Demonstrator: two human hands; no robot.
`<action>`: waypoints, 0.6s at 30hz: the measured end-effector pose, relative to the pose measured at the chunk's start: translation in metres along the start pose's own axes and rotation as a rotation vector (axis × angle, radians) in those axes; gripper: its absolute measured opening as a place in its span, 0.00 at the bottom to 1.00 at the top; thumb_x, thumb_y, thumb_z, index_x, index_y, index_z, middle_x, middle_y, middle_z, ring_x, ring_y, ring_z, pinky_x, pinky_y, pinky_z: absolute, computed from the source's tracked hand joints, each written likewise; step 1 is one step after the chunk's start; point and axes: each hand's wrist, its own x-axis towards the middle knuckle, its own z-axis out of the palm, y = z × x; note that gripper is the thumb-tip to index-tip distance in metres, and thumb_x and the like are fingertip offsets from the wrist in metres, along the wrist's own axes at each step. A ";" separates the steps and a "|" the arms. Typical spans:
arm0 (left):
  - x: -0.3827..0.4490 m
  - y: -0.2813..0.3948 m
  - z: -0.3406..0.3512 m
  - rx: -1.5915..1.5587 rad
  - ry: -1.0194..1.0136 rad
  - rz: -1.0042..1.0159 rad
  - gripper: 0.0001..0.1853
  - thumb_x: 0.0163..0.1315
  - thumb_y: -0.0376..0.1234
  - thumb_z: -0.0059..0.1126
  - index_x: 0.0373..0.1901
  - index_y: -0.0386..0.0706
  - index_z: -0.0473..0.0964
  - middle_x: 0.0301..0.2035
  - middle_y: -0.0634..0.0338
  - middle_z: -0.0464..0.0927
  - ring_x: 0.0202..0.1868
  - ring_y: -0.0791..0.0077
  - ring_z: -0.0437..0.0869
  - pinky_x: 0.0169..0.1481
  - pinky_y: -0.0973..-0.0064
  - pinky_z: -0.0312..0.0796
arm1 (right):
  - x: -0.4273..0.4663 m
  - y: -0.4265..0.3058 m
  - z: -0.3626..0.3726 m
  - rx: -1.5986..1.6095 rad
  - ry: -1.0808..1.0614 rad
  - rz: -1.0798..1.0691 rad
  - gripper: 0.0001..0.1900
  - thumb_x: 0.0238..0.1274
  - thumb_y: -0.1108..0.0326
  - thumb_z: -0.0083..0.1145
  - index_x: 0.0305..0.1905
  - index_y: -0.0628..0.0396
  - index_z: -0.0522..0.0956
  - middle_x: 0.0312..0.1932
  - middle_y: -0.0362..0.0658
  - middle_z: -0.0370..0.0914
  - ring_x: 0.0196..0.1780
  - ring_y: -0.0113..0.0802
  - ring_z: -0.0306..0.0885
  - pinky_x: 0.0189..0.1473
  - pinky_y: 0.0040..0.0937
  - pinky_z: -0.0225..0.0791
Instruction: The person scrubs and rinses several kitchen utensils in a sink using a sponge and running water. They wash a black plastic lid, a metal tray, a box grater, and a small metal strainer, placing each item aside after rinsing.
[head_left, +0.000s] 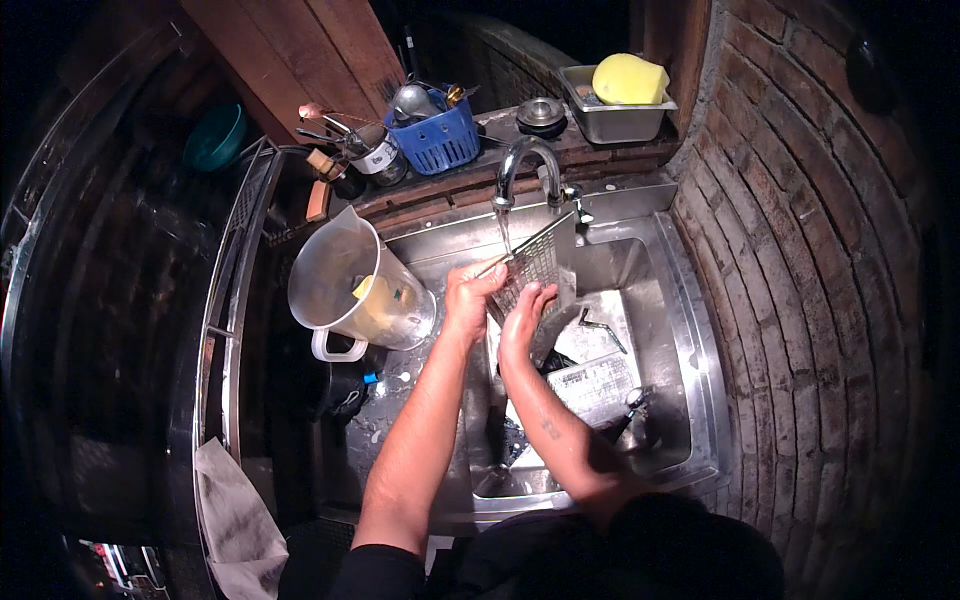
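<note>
My left hand (471, 296) grips the left edge of a thin perforated metal plate (541, 255), perhaps a grater, thumb on its near face. The plate is held tilted below the chrome faucet (526, 161), and a stream of water (505, 229) runs down by its upper left edge. My right hand (525, 322) lies against the plate's lower face, fingers touching it; whether it also grips is unclear. Underneath both hands is the steel sink basin (664, 360). Another textured metal plate (596, 386), a pale flat piece (611, 304) and a metal-ended dark utensil (636, 399) lie there, partly hidden by my right arm.
A clear plastic pitcher (337, 277) with something yellow inside stands left of the basin. Behind, a ledge holds a blue utensil basket (435, 142), a jar of tools (379, 157), a sink strainer (541, 114) and a steel pan (619, 120) with a yellow sponge (628, 79). A brick wall (795, 285) borders the right.
</note>
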 end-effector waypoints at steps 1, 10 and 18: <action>-0.006 -0.002 0.001 0.002 0.022 -0.014 0.19 0.59 0.30 0.64 0.51 0.29 0.79 0.41 0.56 0.84 0.39 0.74 0.81 0.49 0.78 0.71 | 0.006 0.001 0.012 0.188 0.073 0.086 0.39 0.76 0.44 0.29 0.75 0.67 0.42 0.79 0.57 0.35 0.80 0.46 0.38 0.78 0.38 0.35; -0.035 -0.007 0.003 -0.130 0.128 0.018 0.19 0.59 0.26 0.63 0.52 0.29 0.78 0.42 0.55 0.83 0.41 0.73 0.82 0.51 0.78 0.72 | 0.029 0.011 0.040 0.664 0.109 0.623 0.32 0.75 0.42 0.30 0.57 0.63 0.73 0.53 0.49 0.77 0.52 0.45 0.76 0.57 0.41 0.68; -0.072 0.013 -0.023 -0.171 0.264 0.004 0.19 0.58 0.26 0.64 0.51 0.28 0.77 0.41 0.54 0.84 0.40 0.73 0.83 0.51 0.76 0.73 | 0.068 0.052 -0.009 0.495 0.167 0.608 0.31 0.74 0.43 0.34 0.58 0.62 0.72 0.54 0.53 0.77 0.53 0.44 0.78 0.57 0.41 0.71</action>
